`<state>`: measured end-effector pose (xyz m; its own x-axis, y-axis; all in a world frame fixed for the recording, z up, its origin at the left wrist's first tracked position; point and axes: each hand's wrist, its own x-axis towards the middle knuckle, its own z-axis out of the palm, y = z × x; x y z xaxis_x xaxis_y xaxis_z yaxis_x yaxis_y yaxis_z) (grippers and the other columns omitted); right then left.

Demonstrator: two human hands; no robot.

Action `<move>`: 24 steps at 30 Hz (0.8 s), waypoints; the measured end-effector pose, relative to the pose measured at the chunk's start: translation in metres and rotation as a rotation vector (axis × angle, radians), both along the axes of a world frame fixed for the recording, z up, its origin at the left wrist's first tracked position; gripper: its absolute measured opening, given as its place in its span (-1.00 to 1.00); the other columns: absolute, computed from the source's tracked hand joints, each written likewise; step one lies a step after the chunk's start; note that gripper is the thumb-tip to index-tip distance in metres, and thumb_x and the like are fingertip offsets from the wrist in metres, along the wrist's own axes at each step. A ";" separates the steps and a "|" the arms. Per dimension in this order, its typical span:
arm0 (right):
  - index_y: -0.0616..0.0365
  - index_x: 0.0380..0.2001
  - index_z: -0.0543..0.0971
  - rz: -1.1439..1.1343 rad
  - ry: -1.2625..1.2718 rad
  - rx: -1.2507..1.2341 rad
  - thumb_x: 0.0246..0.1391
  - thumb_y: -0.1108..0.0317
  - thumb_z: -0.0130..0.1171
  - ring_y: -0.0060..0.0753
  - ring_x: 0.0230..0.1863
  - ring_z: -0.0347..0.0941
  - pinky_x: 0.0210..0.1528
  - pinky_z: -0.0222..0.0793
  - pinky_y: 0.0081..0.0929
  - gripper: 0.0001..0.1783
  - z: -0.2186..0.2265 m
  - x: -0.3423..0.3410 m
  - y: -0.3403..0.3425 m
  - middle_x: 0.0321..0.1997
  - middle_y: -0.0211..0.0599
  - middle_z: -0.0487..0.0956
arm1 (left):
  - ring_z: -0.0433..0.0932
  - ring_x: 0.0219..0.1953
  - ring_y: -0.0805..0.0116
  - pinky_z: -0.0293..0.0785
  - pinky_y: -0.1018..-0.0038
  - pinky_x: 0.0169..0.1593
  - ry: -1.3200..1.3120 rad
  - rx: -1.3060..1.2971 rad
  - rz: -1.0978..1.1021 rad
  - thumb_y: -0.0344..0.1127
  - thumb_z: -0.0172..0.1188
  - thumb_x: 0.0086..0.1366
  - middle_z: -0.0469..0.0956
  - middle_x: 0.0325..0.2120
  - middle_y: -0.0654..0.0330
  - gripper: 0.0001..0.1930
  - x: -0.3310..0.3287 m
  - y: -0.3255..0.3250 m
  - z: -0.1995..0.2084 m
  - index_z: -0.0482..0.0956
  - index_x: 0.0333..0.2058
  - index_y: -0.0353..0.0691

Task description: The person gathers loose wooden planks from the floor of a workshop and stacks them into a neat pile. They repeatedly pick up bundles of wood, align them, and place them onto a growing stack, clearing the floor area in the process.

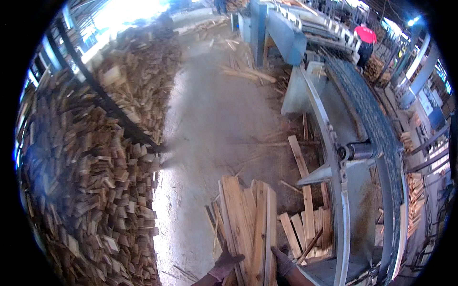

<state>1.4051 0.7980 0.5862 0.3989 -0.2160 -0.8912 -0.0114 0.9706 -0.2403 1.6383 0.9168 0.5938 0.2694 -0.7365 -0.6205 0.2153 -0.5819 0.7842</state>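
Observation:
A bundle of wooden boards (247, 217) stands up between my hands at the lower middle, its far ends uneven. My gloved left hand (225, 263) presses against the left side of the bundle, thumb laid over the front. On the opposite side, my gloved right hand (283, 261) grips the right edge with its thumb up. Most fingers of both hands are hidden behind or under the wood. Right of the bundle, more short boards (305, 229) lean and lie beside the machine frame.
A tall pile of stacked wood pieces (95, 200) fills the left side. To the right runs a conveyor machine (367, 105) with a metal rail (341, 190). Loose boards (248, 72) lie on the concrete floor (214, 114) ahead. A person in red (365, 35) stands far right.

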 end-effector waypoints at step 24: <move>0.14 0.38 0.22 0.560 -0.637 -0.675 0.38 -0.22 -0.21 -0.12 0.29 0.30 0.34 0.29 -0.17 -0.24 0.159 0.115 -0.050 0.34 -0.02 0.32 | -0.06 0.48 -0.08 -0.10 0.25 0.51 -0.650 -0.495 0.459 -0.12 0.40 0.04 -0.05 0.41 -0.33 0.22 -0.012 0.062 0.267 -0.32 0.42 -0.47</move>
<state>1.5197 0.7476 0.7455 0.9409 -0.2273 -0.2509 -0.0960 0.5316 -0.8416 1.6262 0.9792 0.8605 0.7833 -0.6120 0.1092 -0.2261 -0.1168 0.9671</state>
